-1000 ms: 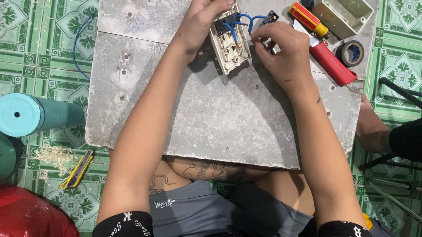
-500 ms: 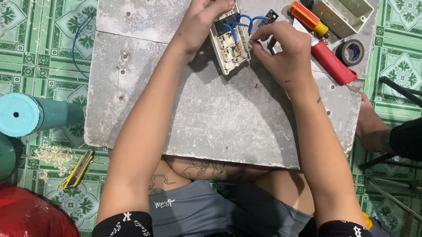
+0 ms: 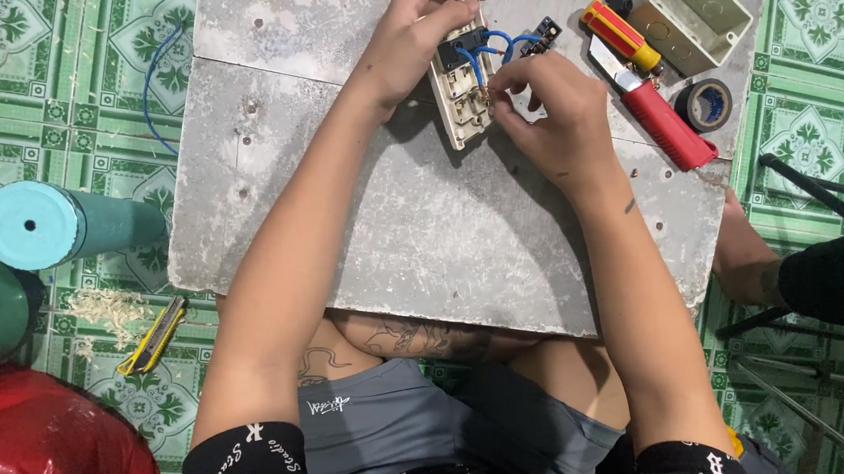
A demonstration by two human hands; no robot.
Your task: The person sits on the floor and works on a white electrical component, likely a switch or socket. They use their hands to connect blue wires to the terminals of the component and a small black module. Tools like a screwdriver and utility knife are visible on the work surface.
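Grey slab (image 3: 442,235) bears an empty beige box (image 3: 693,13); left hand (image 3: 417,42) clamps switch plate (image 3: 464,93), right hand (image 3: 548,112) pinches blue wire (image 3: 477,67)

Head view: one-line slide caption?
Left hand steadies a switch plate on a grey slab; right hand works its blue wires.

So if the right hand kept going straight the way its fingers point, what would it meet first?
Probably the cream plastic switch plate with blue wires, held by the left hand; the right hand fingertips already look to be on it.

switch plate (image 3: 466,98): top hidden by left hand (image 3: 417,42) | red bag (image 3: 44,467): cut off at the edge
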